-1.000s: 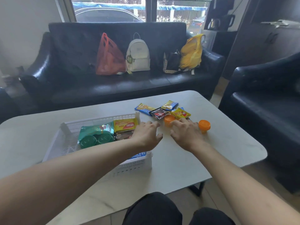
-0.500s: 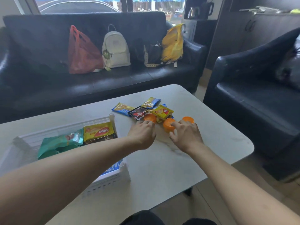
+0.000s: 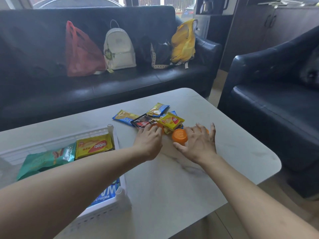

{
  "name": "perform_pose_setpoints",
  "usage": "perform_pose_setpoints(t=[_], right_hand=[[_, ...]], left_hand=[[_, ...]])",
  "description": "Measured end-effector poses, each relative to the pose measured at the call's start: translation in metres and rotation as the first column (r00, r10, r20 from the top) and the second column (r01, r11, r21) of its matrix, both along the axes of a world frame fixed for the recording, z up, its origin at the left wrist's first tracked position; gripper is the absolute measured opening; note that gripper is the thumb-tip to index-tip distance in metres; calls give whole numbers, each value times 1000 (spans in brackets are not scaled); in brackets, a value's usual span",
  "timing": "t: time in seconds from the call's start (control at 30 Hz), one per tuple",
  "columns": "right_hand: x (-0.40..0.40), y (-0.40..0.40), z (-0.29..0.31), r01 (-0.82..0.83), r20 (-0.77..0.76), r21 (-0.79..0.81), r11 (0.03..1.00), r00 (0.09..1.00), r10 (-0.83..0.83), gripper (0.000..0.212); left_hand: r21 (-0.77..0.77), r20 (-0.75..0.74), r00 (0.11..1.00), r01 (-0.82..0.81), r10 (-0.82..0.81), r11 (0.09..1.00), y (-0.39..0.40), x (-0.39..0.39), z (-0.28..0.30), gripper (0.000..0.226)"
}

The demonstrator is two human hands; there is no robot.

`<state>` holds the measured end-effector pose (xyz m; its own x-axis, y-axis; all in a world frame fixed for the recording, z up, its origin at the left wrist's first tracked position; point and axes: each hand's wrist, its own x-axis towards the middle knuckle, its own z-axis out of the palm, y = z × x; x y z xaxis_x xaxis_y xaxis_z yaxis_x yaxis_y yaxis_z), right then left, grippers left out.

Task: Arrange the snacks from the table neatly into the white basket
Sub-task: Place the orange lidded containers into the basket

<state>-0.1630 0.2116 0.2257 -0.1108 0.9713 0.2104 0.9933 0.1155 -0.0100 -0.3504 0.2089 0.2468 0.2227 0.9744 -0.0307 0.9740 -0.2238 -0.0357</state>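
Head camera looks forward and down, close over the table (image 3: pixel 198 183).

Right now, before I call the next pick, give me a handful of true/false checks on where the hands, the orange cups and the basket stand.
1. The white basket already holds a yellow nabati packet. True.
2. The right hand reaches around an orange cup on the table. True.
3. The left hand is inside the basket. False: it is out over the table at the snack pile, fingers on another orange cup.
4. The table is cleared of packets. False: several packets, including a black sachet, lie beyond the hands.
5. A green bag lies in the basket. True.
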Motion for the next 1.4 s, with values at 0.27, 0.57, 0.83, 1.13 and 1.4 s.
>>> perform_pose_setpoints(t=[0.27, 0.57, 0.83, 1.13, 1.4], right_hand=[[-3, 4, -1, 2, -59, 5, 1000, 998, -2, 67], [-7, -8, 4, -58, -100, 14, 998, 993, 59, 65], [-12, -19, 6, -90, -245, -33, 995, 966, 79, 60], [-15, -30, 25, -101, -294, 0, 995, 951, 97, 58], [-51, -46, 60, -123, -311, 55, 991, 941, 134, 57]], left_hand=[[114, -9, 999, 40, -39, 993, -8, -1, 13, 31], [88, 155, 985, 69, -82, 994, -17, -4, 16, 31], [-20, 306, 952, 34, -26, 999, -22, -9, 14, 56], [-2, 363, 930, 66, -61, 998, -32, -22, 26, 75], [125, 349, 935, 22, -65, 992, -52, -55, 65, 68]])
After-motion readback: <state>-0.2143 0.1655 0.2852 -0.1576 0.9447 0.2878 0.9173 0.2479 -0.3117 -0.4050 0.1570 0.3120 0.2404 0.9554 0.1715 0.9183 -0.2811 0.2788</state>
